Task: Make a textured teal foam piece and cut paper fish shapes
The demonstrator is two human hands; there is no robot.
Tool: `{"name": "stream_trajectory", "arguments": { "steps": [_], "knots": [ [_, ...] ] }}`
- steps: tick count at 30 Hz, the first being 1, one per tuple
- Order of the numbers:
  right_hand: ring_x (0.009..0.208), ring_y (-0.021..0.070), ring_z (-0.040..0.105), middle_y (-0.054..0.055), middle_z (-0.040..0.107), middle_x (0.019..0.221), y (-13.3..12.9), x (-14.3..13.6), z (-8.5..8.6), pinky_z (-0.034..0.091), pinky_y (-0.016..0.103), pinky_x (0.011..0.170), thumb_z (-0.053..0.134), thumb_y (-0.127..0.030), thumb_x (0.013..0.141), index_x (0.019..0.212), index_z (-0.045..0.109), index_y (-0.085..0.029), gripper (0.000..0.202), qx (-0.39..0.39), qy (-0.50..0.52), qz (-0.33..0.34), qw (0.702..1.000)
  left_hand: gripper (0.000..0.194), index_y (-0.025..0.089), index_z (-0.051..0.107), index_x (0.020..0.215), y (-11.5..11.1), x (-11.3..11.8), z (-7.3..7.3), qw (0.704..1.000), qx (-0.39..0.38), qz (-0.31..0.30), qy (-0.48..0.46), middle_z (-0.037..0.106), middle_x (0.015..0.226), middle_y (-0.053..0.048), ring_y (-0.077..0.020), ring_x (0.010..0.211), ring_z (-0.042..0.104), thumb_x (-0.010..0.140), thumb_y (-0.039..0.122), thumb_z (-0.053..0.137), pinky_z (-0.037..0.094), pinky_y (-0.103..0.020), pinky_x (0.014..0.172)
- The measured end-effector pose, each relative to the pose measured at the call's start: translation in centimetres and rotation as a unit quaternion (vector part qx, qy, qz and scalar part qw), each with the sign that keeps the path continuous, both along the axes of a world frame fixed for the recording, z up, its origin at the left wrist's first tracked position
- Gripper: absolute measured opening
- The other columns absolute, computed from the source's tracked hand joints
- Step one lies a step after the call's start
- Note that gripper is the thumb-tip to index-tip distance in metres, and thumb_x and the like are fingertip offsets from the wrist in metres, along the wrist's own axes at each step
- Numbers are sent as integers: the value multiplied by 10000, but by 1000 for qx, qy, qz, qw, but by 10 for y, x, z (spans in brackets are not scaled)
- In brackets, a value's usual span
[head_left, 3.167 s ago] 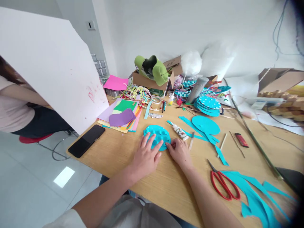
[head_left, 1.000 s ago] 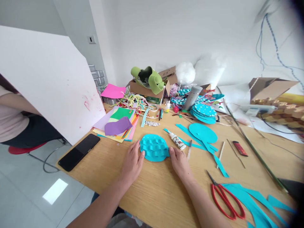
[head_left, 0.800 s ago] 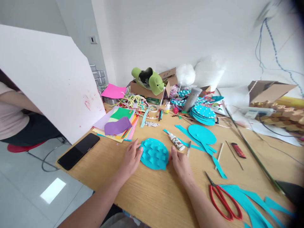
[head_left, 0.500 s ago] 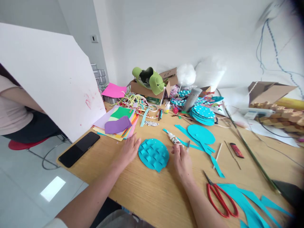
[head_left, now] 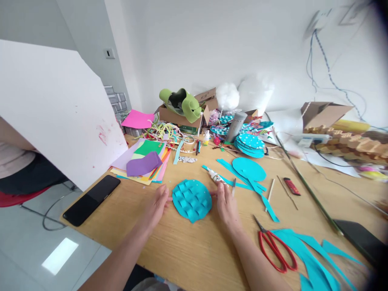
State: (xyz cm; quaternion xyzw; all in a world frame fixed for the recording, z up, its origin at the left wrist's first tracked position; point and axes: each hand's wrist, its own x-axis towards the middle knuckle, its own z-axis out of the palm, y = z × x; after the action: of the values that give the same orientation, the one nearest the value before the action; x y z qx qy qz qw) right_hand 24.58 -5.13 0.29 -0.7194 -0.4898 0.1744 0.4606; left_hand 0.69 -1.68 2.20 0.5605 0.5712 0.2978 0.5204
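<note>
Flanking a scaled blue disc (head_left: 192,201) with left hand (head_left: 156,204) and right hand (head_left: 226,204)
Disc lies on the desk (head_left: 188,250) between the hands, its left and right edges just beside them; whether either grip is pinching the rim or only spread beside it cannot be told; white bottle (head_left: 216,176) lies just beyond the right hand, contact unclear; red-handled scissors (head_left: 274,245) rest to the right, next to blue offcuts (head_left: 304,251)

There are two hands (head_left: 226,204), two small bottles (head_left: 215,176), one flask (head_left: 236,127), one pair of scissors (head_left: 266,233).
</note>
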Motion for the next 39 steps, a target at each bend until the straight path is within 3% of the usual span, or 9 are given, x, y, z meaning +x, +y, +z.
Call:
{"name": "stream_trajectory", "arguments": {
  "steps": [3,6,9,13,19,25,32,35,39],
  "knots": [
    [678,272,650,61,659,644,-3,1,7,473,392,678,184,-584,942,985,604,-201,571,-37,15,-20,999,607,212,393,1394,18,5,-2,997,-12,3,-71,647,1207,-139,-236,1007,655,916,584,379,528,-378,816],
    [604,269,646,42,626,535,-6,-3,11,456,373,624,183,-589,939,931,632,-217,584,-59,22,-10,998,597,186,398,1383,41,14,-5,994,-9,8,-104,584,1290,-170,-230,1042,650,915,558,404,524,-355,854],
    [596,256,645,43,627,531,-8,-5,16,438,349,610,177,-573,945,902,651,-210,599,-49,6,-23,999,610,174,362,1408,64,26,-5,995,7,4,-100,496,1378,-190,-221,1003,670,924,544,399,518,-349,886],
    [546,225,606,28,600,518,-7,12,23,391,318,582,162,-565,953,837,628,-197,605,-1,-4,-103,995,593,189,349,1415,80,36,-4,992,4,-15,-123,476,1394,-194,-214,955,686,933,528,410,516,-376,907],
    [772,250,595,106,680,813,0,61,14,392,327,653,330,-476,904,892,618,-171,420,58,-86,-235,966,586,167,403,1369,82,35,-15,990,73,15,-120,528,1333,-189,-231,965,680,915,537,423,518,-413,902],
    [774,243,623,105,721,825,10,92,5,449,346,697,450,-401,788,847,681,-163,337,41,-94,-181,978,616,133,457,1297,80,33,-26,971,239,4,-20,618,1153,-171,-279,987,657,872,579,444,515,-460,893],
    [771,246,663,165,730,883,12,147,42,472,338,663,425,-344,792,979,689,-77,419,-3,-117,-220,969,502,158,416,1333,75,34,-21,921,376,-49,93,616,1181,-157,-273,1117,597,927,453,403,474,-458,958],
    [764,214,659,107,739,861,30,142,44,463,300,662,490,-297,780,911,716,-134,307,-51,-147,-153,976,491,154,407,1341,75,34,-21,908,401,-50,110,621,1172,-156,-276,1109,596,936,432,402,467,-468,959],
    [837,212,630,45,726,776,60,113,24,436,289,719,636,-252,707,737,726,-195,111,-138,-194,-55,970,465,169,419,1330,76,34,-23,900,417,-51,118,642,1125,-140,-268,1076,613,938,417,397,489,-447,927]
  ]
}}
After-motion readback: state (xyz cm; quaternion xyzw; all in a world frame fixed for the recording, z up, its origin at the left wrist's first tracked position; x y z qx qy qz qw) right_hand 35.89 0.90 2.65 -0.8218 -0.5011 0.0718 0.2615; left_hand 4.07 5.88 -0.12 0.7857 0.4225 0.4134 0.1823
